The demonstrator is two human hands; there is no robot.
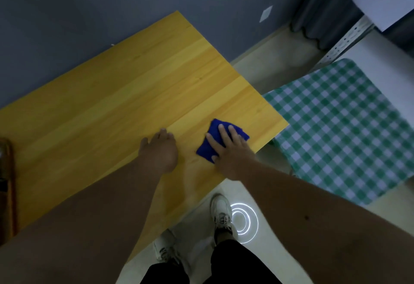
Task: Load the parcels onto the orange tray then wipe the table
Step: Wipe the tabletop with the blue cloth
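A folded blue cloth [214, 140] lies on the yellow wooden table [125, 95] near its right front corner. My right hand [228, 151] presses flat on the cloth with straight, spread fingers. My left hand [161, 149] rests on the bare tabletop just left of the cloth, fingers loosely bent and holding nothing. No parcels show. At the far left edge a dark brownish object [6, 185] is only partly in frame; I cannot tell what it is.
A surface covered with a green and white checked cloth [342, 126] stands to the right of the table, across a narrow gap. A grey wall runs behind the table. My feet in white shoes [221, 212] stand on the pale floor at the table's front edge.
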